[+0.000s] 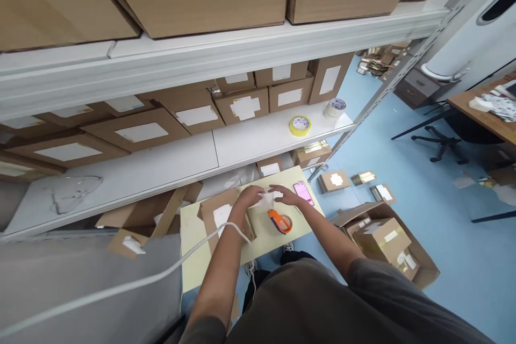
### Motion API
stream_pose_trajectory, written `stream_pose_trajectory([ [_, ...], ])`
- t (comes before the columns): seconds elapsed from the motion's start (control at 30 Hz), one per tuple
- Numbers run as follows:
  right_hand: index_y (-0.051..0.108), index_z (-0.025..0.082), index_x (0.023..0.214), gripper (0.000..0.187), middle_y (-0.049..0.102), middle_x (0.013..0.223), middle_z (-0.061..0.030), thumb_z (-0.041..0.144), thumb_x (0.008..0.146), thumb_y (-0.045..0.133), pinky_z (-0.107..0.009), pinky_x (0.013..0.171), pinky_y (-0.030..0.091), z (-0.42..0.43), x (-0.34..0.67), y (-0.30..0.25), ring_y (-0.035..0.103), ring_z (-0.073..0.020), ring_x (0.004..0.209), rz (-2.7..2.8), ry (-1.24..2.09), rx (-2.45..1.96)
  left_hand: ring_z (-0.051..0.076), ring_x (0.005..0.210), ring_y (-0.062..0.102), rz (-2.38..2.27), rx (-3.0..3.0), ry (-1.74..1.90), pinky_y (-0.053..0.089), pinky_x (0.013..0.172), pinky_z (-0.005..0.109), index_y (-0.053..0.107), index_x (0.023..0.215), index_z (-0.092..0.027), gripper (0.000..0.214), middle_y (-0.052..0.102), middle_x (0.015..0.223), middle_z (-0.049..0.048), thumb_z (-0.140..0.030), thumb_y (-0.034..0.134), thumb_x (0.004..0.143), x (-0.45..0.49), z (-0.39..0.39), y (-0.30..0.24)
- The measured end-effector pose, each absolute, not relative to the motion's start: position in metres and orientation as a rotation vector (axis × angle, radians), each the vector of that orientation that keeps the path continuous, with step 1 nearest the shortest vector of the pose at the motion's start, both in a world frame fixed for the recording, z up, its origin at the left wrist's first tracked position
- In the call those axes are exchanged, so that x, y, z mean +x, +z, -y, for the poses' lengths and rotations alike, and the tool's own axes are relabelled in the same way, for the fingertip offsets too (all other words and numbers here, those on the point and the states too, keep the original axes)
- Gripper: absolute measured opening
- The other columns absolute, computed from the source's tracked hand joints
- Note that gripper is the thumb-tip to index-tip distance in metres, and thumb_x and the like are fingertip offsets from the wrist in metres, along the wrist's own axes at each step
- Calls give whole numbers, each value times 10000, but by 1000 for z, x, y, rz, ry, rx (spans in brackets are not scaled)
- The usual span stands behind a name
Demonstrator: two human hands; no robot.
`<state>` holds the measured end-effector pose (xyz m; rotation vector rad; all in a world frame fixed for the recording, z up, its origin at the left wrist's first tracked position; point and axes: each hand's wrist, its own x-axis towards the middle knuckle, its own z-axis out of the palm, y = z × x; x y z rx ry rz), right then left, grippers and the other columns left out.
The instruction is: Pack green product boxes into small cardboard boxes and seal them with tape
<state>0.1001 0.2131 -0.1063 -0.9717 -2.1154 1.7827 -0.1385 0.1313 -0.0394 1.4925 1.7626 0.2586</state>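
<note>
Lit bright and fairly evenly, cool tone. Darkens under the desk (463, 99) and lower shelf (258, 135). Reflects faint glare off blue floor (447, 220). Washes box labels (141, 133) to flat white. Stretches toward edges, wide-angle. Pixelated at top of phone (303, 195). Softens white paper (265, 200).

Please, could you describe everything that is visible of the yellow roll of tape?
The glossy yellow ring-shaped roll of tape has a pale inner core with dark print, too small to read. It lies flat on the white panelled shelf, apart from the pale tape to its right. Nothing else touches it.
</note>
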Motion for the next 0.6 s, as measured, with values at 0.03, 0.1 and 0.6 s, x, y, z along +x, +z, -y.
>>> stream_pose_trajectory([
  [0.03, 843, 283, 1132, 358, 790, 1295, -83, 418, 802, 870, -451, 1128, 515, -217, 93, -102, 661, -327, 1290, 2149, 1831, -927, 300, 1020, 761, -1786, 1497, 212, 542, 941, 349, 879, 954, -243, 215, 854, 1064, 93, -199, 732, 804, -145, -127, -32],
  [0.1, 834, 255, 980, 313, 815, 1115, -70, 514, 809, 874, -414, 1010, 552, -224, 80, -97, 700, -311, 1128, 2187, 1942, -832, 280, 959, 747, -1821, 1506, 110, 524, 872, 331, 869, 954, -235, 228, 846, 1043, 88, -187, 715, 794, -157, -118, -19],
  [0.6, 809, 216, 858, 352, 740, 797, 1, 556, 791, 872, -283, 691, 498, -248, 64, -77, 625, -189, 758, 2181, 2100, -570, 154, 633, 420, -1750, 1210, 576, 333, 650, 299, 634, 599, -218, 512, 514, 608, -40, -694, 813, 656, -144, -107, -29],
])
